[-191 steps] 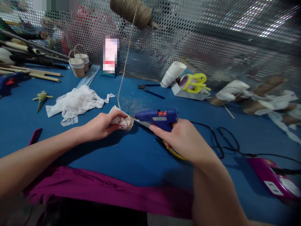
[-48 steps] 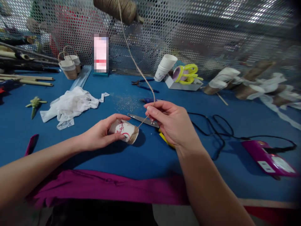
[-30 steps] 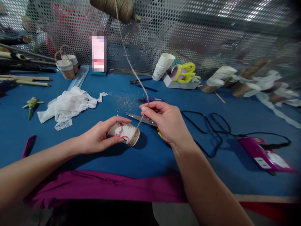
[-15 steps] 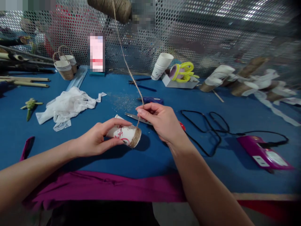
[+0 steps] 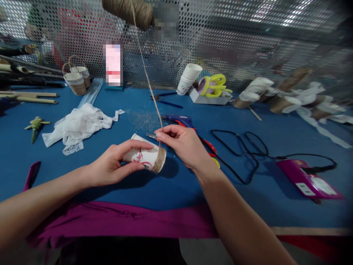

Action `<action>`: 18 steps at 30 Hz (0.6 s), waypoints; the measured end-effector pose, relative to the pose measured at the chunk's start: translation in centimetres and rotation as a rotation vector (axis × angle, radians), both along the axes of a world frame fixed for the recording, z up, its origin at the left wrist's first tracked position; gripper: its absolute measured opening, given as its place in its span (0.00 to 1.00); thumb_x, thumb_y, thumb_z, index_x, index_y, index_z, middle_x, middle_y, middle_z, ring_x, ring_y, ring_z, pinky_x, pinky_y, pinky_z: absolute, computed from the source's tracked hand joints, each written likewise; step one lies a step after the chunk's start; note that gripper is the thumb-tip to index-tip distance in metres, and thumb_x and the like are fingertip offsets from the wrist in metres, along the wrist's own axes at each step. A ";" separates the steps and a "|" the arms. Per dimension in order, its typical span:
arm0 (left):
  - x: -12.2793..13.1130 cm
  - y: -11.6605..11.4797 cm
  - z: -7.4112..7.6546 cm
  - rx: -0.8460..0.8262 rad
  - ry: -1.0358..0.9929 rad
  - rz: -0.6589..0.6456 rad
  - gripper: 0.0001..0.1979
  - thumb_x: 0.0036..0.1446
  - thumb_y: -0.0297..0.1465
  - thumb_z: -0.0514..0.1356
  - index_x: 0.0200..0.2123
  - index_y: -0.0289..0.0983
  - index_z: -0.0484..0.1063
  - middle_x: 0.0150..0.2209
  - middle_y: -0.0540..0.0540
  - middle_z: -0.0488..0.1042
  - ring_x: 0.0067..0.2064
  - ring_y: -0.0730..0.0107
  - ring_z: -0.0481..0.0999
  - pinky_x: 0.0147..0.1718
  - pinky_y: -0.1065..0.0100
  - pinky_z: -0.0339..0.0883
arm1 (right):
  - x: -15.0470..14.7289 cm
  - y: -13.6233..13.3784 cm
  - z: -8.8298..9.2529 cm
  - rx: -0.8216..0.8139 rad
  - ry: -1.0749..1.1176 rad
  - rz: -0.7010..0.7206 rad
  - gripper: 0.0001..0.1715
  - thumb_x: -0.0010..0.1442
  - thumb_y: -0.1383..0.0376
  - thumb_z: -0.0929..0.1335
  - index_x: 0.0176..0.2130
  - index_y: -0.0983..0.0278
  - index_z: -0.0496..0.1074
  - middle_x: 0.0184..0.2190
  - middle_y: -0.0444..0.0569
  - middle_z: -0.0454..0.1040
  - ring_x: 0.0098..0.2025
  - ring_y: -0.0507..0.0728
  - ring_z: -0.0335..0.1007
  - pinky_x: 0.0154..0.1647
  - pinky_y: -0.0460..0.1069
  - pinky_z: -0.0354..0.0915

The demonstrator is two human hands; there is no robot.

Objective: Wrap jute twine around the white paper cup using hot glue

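Note:
My left hand (image 5: pixel 116 162) is closed around a white paper cup (image 5: pixel 138 157) with a pink print, tilted on its side above the table. Brown twine (image 5: pixel 159 160) is wound round the end of the cup on the right. From there the strand (image 5: pixel 147 79) runs up to a large spool of twine (image 5: pixel 128 13) at the top. My right hand (image 5: pixel 179 145) pinches this strand just above the cup. Beneath the right hand lie scissors (image 5: pixel 211 147) with red handles, partly hidden. Close behind them is a blue glue gun (image 5: pixel 176 119).
White lace (image 5: pixel 82 123) lies to the left, with two twine-wrapped cups (image 5: pixel 75 82) behind it. A stack of paper cups (image 5: pixel 189 79) and a box (image 5: pixel 212 96) stand at the back. A black cord (image 5: pixel 242 154) leads to a purple power strip (image 5: pixel 309 178) on the right.
My right hand has moved slightly left and down, drawing the strand closer to the cup. More of the scissors' red handles shows. The cup has turned a little in my left hand.

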State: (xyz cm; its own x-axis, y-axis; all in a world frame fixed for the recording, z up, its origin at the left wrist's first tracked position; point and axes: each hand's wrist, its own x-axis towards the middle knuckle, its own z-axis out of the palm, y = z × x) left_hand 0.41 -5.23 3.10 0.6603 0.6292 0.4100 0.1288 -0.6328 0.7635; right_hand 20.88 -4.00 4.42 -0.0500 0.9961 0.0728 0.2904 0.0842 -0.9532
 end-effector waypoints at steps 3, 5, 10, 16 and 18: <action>0.1 0.0 0.1 -0.005 -0.001 0.010 0.15 0.57 0.26 0.58 0.49 0.36 0.64 0.39 0.45 0.74 0.29 0.77 0.72 0.28 0.78 0.66 | -0.1 0.0 -0.2 -0.029 0.003 0.020 0.06 0.50 0.64 0.71 0.30 0.65 0.74 0.28 0.45 0.75 0.30 0.51 0.68 0.35 0.48 0.64; 0.1 -0.1 0.0 -0.005 -0.003 0.015 0.15 0.57 0.26 0.58 0.49 0.36 0.64 0.37 0.45 0.75 0.28 0.77 0.71 0.27 0.78 0.65 | -0.2 0.0 -0.4 -0.046 0.016 0.032 0.06 0.50 0.64 0.71 0.30 0.65 0.74 0.29 0.45 0.75 0.30 0.51 0.68 0.35 0.48 0.64; 0.0 -0.1 0.0 -0.003 -0.009 0.022 0.15 0.57 0.27 0.58 0.49 0.36 0.64 0.38 0.44 0.74 0.29 0.76 0.71 0.28 0.77 0.66 | -0.5 -0.1 -0.5 -0.072 0.019 0.053 0.06 0.49 0.64 0.70 0.29 0.64 0.74 0.27 0.45 0.75 0.29 0.51 0.68 0.33 0.49 0.64; 0.0 0.0 -0.4 -0.035 -0.011 0.028 0.16 0.57 0.27 0.58 0.49 0.36 0.64 0.40 0.44 0.74 0.29 0.77 0.71 0.28 0.77 0.65 | -0.6 0.1 -0.7 -0.100 0.012 0.065 0.05 0.49 0.64 0.70 0.29 0.65 0.74 0.28 0.46 0.75 0.30 0.51 0.68 0.35 0.49 0.63; 0.1 0.1 -0.5 -0.070 -0.018 0.024 0.16 0.57 0.27 0.58 0.49 0.36 0.64 0.41 0.44 0.73 0.30 0.77 0.70 0.28 0.77 0.64 | -0.6 0.2 -0.8 -0.103 0.011 0.063 0.05 0.49 0.64 0.70 0.29 0.65 0.74 0.29 0.46 0.75 0.31 0.52 0.68 0.36 0.50 0.63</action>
